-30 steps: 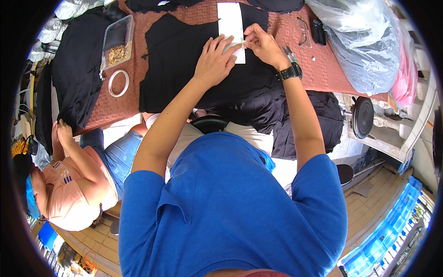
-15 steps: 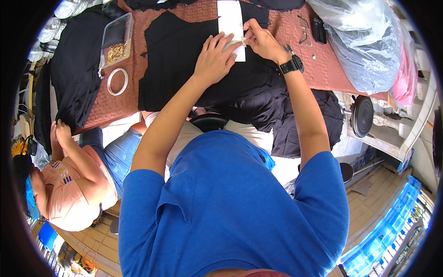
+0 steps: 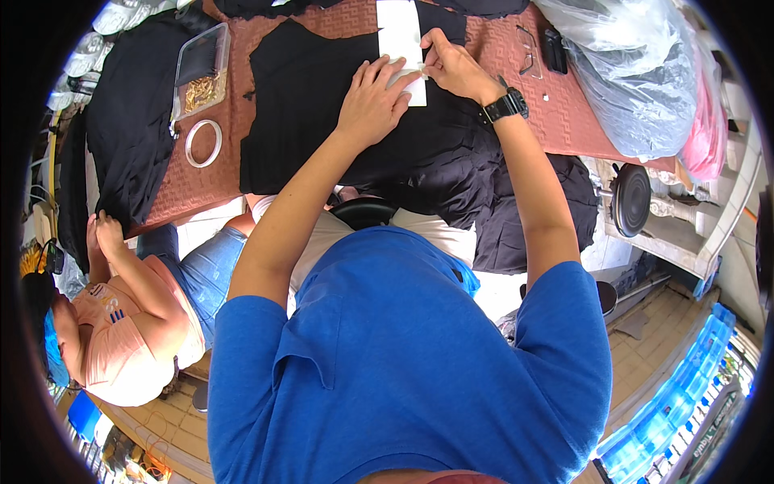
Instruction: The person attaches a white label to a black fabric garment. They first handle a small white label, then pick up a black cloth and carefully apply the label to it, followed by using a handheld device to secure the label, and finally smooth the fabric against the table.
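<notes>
A white rectangular strip [image 3: 400, 28], like paper or card, lies on black fabric [image 3: 298, 89] spread over the table. Flat and with fingers spread, my left hand [image 3: 373, 101] presses on the strip's lower part and the cloth beside it. My right hand [image 3: 459, 71], with a dark watch on its wrist, is at the strip's right edge. Its thumb and index finger are pinched there around something small and pale that I cannot make out, close to my left fingertips. More of the black fabric hangs in folds over the table's near edge.
To the left are a clear plastic box [image 3: 201, 68] of gold-coloured pieces and a white ring [image 3: 203, 143]. Eyeglasses [image 3: 528, 52], a black case [image 3: 555, 50] and a big plastic bag [image 3: 633, 73] lie right. A person [image 3: 133, 331] at left holds black cloth.
The whole view has shifted very slightly. Both my hands keep their places at the white strip, with the right still pinching at its edge.
</notes>
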`<state>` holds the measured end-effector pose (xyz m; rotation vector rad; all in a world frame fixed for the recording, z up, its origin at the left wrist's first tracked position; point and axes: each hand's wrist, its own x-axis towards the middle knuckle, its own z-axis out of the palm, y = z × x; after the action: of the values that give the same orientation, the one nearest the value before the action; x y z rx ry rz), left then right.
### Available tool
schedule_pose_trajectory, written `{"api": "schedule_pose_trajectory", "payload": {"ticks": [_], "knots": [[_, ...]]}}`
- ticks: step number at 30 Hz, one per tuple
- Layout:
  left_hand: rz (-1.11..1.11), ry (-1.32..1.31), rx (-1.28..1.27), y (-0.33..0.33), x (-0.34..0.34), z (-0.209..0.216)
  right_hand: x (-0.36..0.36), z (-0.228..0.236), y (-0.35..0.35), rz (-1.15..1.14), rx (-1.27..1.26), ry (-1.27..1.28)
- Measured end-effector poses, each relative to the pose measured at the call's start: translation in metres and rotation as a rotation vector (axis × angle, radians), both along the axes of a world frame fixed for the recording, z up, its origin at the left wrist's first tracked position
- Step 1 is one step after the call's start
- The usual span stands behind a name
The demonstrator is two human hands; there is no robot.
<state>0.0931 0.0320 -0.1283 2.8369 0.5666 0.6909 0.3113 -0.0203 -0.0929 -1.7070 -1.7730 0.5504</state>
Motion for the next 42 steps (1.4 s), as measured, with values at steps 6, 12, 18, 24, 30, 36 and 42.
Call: {"api": "schedule_pose_trajectory", "payload": {"ticks": [6, 12, 18, 24, 30, 36, 42], "knots": [[-0.006, -0.019, -0.02, -0.001, 0.001, 0.003, -0.003, 0.001, -0.015, -0.059, 0.125, 0.058], [0.001, -0.009, -0.009, 0.0, 0.0, 0.0, -0.028, 0.006, -0.038, -0.094, 0.282, 0.032], [0.002, -0.02, -0.009, -0.001, 0.001, 0.0, -0.038, -0.007, -0.047, -0.167, 0.316, 0.042], [-0.024, -0.065, -0.104, 0.006, 0.0, 0.001, -0.041, -0.011, -0.047, -0.15, 0.333, -0.116], [0.376, -0.121, -0.316, 0.009, 0.014, 0.026, -0.043, -0.006, -0.046, -0.116, 0.303, -0.203], [0.566, 0.035, -0.657, 0.031, 0.034, 0.026, -0.047, -0.003, -0.048, -0.118, 0.301, -0.249], [0.513, -0.173, -0.923, 0.033, 0.042, 0.037, -0.049, -0.003, -0.048, -0.134, 0.305, -0.22]]}}
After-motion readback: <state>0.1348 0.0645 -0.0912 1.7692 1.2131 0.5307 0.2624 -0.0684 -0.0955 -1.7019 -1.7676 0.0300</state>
